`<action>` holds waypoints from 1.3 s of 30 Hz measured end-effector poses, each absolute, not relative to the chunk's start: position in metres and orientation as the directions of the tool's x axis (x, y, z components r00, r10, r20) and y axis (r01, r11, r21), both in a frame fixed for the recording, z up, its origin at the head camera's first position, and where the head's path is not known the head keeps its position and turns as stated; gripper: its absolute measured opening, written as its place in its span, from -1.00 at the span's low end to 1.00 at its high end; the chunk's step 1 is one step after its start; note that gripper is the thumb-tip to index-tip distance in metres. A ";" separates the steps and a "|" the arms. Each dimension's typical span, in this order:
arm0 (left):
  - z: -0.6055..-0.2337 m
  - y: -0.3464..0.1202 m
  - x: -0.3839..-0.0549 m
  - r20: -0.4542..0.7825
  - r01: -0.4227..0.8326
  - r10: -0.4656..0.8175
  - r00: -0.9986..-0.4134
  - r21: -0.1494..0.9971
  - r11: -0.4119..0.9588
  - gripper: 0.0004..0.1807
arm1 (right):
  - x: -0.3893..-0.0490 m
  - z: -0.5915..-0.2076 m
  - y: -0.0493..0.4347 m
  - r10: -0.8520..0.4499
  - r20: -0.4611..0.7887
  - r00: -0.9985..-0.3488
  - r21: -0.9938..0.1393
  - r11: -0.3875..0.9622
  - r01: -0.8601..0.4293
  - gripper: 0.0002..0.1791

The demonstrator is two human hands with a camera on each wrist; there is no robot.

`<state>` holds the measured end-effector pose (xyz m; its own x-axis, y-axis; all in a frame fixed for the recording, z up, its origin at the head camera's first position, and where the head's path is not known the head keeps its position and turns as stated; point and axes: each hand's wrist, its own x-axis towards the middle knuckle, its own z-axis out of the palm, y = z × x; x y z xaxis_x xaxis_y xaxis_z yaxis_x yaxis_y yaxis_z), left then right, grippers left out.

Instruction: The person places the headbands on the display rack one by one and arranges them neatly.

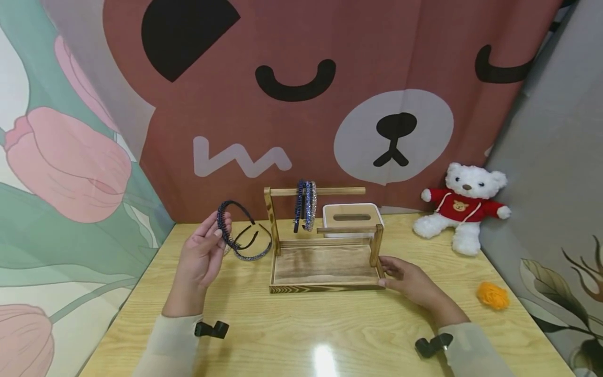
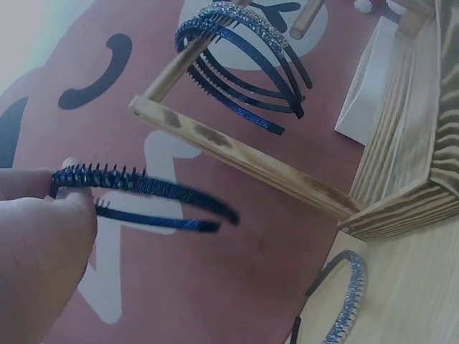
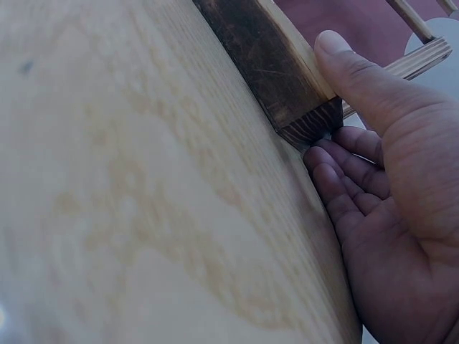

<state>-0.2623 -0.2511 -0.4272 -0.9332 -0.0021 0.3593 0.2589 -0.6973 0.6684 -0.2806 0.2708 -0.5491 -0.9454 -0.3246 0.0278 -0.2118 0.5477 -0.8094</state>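
Note:
My left hand [image 1: 202, 256] pinches a dark blue toothed headband [image 2: 158, 188] between thumb and fingers, raised left of a wooden rack [image 1: 325, 288]. The headband's two ends point toward the rack's upright in the left wrist view. Several glittery headbands [image 1: 308, 207] in blue and silver hang on the rack's taller bar [image 1: 339, 191]. Another headband [image 1: 254, 257], silvery blue, lies on the table beside the rack's left end. At the rack's right end my right hand [image 1: 407, 280] grips the tray corner [image 3: 312, 125], thumb along the side and fingers curled against the end.
Behind the rack stands a white tissue box [image 1: 378, 214] with a wooden top. A white teddy bear [image 1: 466, 207] in a red hoodie sits at the back right. An orange yarn ball [image 1: 492, 296] lies near the table's right edge. A brown curtain [image 1: 226, 115] hangs behind.

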 end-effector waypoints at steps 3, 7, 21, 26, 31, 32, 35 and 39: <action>-0.422 -0.247 -0.262 0.338 0.287 -0.062 -0.939 0.673 -0.682 -0.51 | -0.282 -0.548 0.271 -0.327 0.029 -0.945 -0.805 0.552 -0.216 -0.21; -0.414 -0.241 -0.261 0.310 0.320 -0.135 -0.941 0.683 -0.657 -0.61 | -0.283 -0.547 0.271 -0.329 0.024 -0.944 -0.802 0.557 -0.215 -0.22; -0.365 -0.212 -0.268 0.262 0.421 -0.336 -0.905 0.671 -0.610 -0.82 | -0.283 -0.550 0.272 -0.329 0.024 -0.944 -0.809 0.549 -0.212 -0.20; -0.348 -0.196 -0.267 0.330 0.487 -0.358 -0.873 0.634 -0.601 -0.83 | -0.281 -0.550 0.270 -0.326 0.017 -0.945 -0.814 0.545 -0.203 -0.20; -0.329 -0.181 -0.261 0.417 0.537 -0.340 -0.843 0.620 -0.572 -0.80 | -0.281 -0.548 0.270 -0.327 0.023 -0.945 -0.810 0.548 -0.210 -0.21; -0.326 -0.178 -0.261 0.429 0.541 -0.332 -0.840 0.624 -0.564 -0.79 | -0.281 -0.548 0.270 -0.328 0.025 -0.944 -0.809 0.547 -0.212 -0.21; -0.317 -0.168 -0.260 0.448 0.538 -0.303 -0.841 0.640 -0.548 -0.79 | -0.282 -0.548 0.270 -0.330 0.027 -0.944 -0.806 0.551 -0.216 -0.20; -0.312 -0.154 -0.264 0.441 0.510 -0.267 -0.857 0.652 -0.561 -0.83 | -0.282 -0.549 0.270 -0.327 0.022 -0.945 -0.805 0.555 -0.211 -0.20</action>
